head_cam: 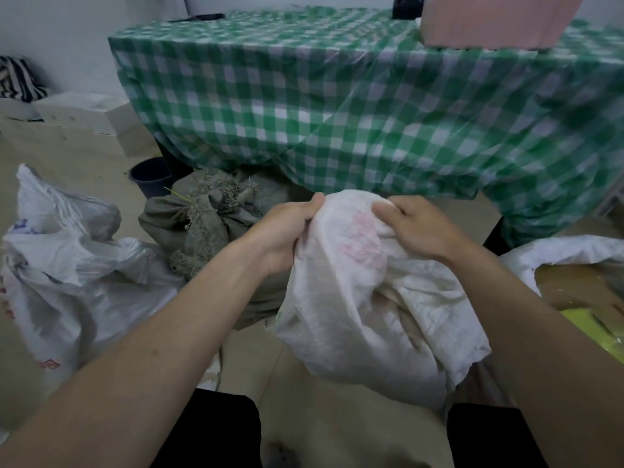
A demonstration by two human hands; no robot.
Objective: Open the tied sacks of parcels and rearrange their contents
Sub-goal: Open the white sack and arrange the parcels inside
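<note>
A white woven sack (364, 298) with faint red print stands on the floor in front of me, its top bunched up. My left hand (287, 231) grips the bunched fabric on its left side. My right hand (415, 228) grips the top on the right, fingers curled into the cloth. Behind it lies a grey-green sack (209, 217) with a frayed, tied neck. A crumpled white plastic sack (64, 265) with blue and red print sits at the left. The white sack's contents are hidden.
A table under a green checked cloth (371, 106) stands just behind the sacks, with a pink box (496, 21) on top. A dark bucket (152, 177) sits by the table leg. Pale boxes (81, 116) lie at far left. Another white sack with yellow contents (580, 298) is at right.
</note>
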